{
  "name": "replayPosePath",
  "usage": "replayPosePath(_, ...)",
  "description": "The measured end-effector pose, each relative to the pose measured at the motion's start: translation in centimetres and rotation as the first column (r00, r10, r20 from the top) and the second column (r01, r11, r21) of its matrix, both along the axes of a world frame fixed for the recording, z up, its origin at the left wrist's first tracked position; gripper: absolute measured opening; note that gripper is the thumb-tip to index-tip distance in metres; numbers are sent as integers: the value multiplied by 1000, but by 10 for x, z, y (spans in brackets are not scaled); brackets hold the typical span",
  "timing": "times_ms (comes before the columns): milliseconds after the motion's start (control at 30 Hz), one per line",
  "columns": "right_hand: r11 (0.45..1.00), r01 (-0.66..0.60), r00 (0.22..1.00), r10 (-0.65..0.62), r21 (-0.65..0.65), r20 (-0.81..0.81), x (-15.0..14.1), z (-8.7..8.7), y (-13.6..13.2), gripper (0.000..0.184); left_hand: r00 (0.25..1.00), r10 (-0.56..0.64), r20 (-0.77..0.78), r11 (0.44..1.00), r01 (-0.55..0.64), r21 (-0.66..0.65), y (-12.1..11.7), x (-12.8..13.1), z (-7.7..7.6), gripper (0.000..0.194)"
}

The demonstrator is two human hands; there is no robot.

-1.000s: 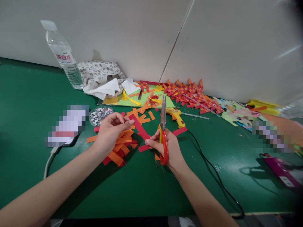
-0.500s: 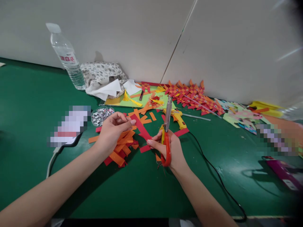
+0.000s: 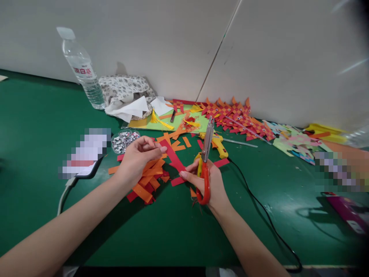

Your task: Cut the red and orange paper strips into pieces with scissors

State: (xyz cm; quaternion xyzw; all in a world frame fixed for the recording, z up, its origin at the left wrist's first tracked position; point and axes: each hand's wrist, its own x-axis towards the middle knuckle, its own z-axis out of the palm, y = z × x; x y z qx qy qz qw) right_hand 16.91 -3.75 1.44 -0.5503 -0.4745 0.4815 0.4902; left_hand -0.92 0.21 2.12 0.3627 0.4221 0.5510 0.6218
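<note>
A red paper strip (image 3: 173, 156) stretches between my two hands, slanting down to the right. My left hand (image 3: 138, 156) pinches its upper end between thumb and fingers. At the lower end, the thumb and fingers of my right hand (image 3: 211, 181) grip the strip. That same hand also carries scissors (image 3: 205, 161) with red and yellow handles, their blades pointing up and looking closed. Under and beside my left hand lies a heap of orange and red paper strips (image 3: 147, 184). A few more strips lie beneath my right hand.
Behind my hands are a yellow glue gun (image 3: 220, 146) with a black cord, woven red-orange paper fish (image 3: 236, 115) and a green sheet (image 3: 147, 124). Leftward stand a dish of googly eyes (image 3: 123, 140), a phone (image 3: 86, 154), a water bottle (image 3: 83, 73) and a tissue pouch (image 3: 123, 88).
The scissors in my right hand have tilted slightly to the right. Both hands keep their hold on the red paper strip, almost in the same place.
</note>
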Motion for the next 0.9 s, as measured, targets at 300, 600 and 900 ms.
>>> replayPosePath(300,1000,7,999,-7,-3,53,1,1,2,37,999,-24,26,1000,24,0,1,0,-1,32)
replayPosePath(600,1000,19,999,-18,-16,33,0,-1,3,43,998,-44,52,998,47,-50,2,-1,0,30)
replayPosePath(900,999,35,998,-34,-21,59,0,2,4,44,995,-46,85,997,51,-49,2,1,3,28)
